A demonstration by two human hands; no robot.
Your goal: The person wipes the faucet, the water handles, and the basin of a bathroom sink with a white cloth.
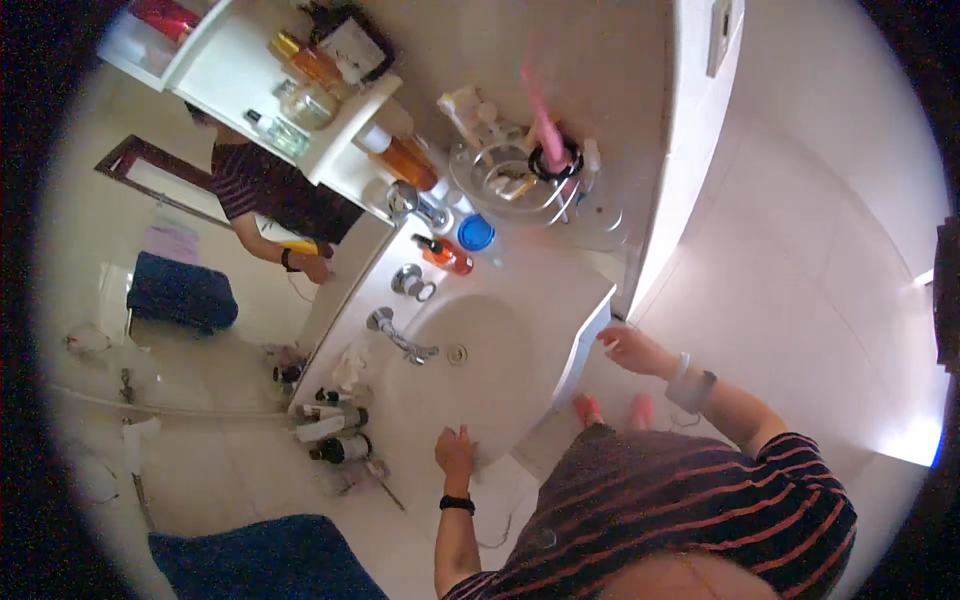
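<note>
My left hand (455,452), with a black band at its wrist, hangs over the near edge of the white washbasin (520,400). Its fingers are loosely curled, the visible tips a little apart, and I see nothing in them. Past the basin's right edge, my right hand (637,351) hangs above the floor. Its fingers are slightly bent and apart, holding nothing. Pale and dark bands circle that wrist. A chrome faucet (402,340) reaches over the basin, beside a chrome knob (412,283). The round drain (457,354) shows at the bottom.
An orange bottle (445,256) and a blue-lidded container (476,232) stand behind the basin. Dark bottles (340,448) line its left side. A round clear organizer (505,190) sits at the back, a white shelf (240,90) with several bottles above left. A blue towel (260,560) lies lower left.
</note>
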